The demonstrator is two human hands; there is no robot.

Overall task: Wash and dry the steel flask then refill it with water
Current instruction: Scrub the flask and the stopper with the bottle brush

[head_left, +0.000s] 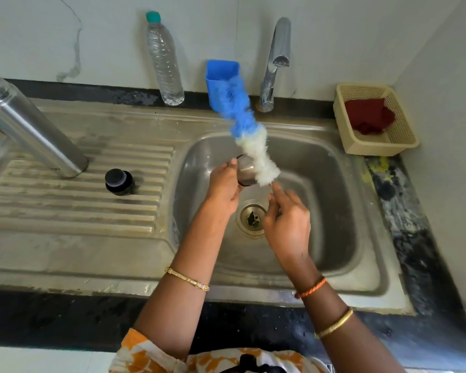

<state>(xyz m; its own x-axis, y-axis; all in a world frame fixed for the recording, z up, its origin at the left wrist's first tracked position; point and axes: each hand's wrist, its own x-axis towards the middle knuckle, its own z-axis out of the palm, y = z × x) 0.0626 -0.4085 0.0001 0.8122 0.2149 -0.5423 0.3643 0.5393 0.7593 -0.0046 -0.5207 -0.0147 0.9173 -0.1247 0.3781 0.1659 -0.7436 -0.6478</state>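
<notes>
The tall steel flask (30, 125) stands upright on the ribbed drainboard at the left, uncapped. Its black inner stopper (119, 182) sits on the drainboard beside it. Over the sink basin (334, 184) my left hand (223, 188) grips a small steel cup-shaped lid (244, 172). My right hand (288, 219) holds the thin handle end of a bottle brush (249, 130) with blue and white bristles. The brush's white end lies against the lid and its blue end points up and away, blurred by motion.
A chrome tap (276, 63) stands behind the basin with no water running. A blue plastic holder (221, 76) and a clear water bottle with a green cap (163, 60) stand at the back. A beige basket (374, 119) holding a dark red cloth sits at the right.
</notes>
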